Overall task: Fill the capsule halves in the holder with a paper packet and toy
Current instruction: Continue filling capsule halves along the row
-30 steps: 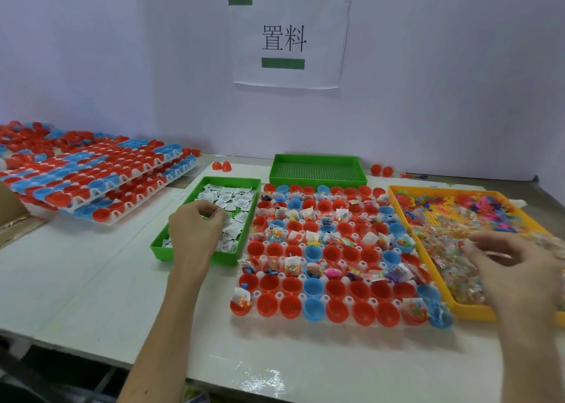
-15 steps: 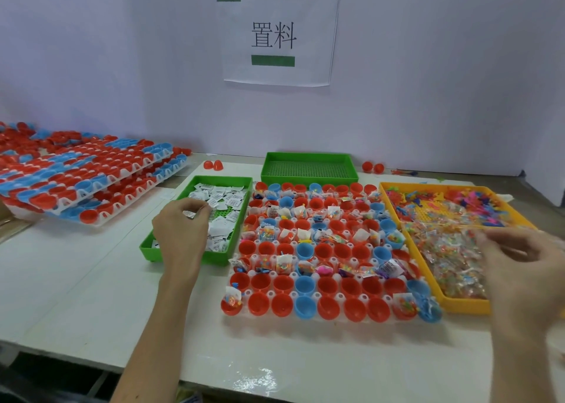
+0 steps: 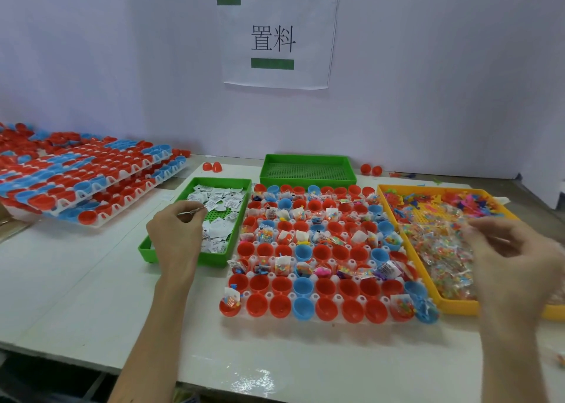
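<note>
White paper packet (image 3: pixel 195 213) is pinched in the left grip (image 3: pixel 176 237), kept over the green tray (image 3: pixel 146 249) as before. Right grip (image 3: pixel 513 259), blurred, is kept above the yellow tray (image 3: pixel 455 307); its hold cannot be told. Capsule holder (image 3: pixel 337 297) lies between the trays; bare table (image 3: pixel 76 295) is seen along the near edge.

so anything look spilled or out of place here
Four red capsule halves lie loose on the table, a pair on each side of the empty green tray at the back. A few small toys lie loose beside the right pair.
</note>
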Tool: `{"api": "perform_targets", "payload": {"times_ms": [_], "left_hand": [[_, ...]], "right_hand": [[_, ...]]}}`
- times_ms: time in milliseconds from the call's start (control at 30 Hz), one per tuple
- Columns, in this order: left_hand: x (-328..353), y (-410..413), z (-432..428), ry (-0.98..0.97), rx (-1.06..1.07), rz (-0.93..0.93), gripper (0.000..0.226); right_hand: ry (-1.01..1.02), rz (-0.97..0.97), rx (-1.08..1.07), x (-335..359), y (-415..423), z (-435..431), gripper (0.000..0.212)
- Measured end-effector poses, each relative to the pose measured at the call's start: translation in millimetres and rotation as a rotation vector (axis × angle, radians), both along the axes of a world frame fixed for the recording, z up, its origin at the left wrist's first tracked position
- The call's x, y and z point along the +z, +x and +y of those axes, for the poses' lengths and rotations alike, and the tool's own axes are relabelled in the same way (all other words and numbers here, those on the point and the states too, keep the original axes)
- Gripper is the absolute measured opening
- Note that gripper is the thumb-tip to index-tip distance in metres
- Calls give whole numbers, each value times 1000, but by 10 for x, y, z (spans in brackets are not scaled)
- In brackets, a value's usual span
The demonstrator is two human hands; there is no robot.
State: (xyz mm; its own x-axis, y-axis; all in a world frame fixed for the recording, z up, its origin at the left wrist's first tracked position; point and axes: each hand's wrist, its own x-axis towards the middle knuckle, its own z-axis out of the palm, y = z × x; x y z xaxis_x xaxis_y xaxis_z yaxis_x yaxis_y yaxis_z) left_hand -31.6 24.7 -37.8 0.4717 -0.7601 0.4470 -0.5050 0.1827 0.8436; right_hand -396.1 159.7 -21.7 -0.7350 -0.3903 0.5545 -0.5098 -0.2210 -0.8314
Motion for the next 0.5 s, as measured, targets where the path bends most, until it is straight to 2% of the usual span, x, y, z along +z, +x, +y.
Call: {"api": "perform_targets", "payload": {"times_ms": [200, 367, 500], "left_hand": [[28, 32, 58, -43, 39, 91, 6], [170, -51, 205, -58, 24, 77, 7], [524, -362, 579, -210, -206, 171, 18]], "right_hand": [[-42, -54, 107, 91, 206, -10, 14], [-64, -87, 186, 204, 363, 21, 23], [-79, -177, 392, 347, 557, 57, 18]]}}
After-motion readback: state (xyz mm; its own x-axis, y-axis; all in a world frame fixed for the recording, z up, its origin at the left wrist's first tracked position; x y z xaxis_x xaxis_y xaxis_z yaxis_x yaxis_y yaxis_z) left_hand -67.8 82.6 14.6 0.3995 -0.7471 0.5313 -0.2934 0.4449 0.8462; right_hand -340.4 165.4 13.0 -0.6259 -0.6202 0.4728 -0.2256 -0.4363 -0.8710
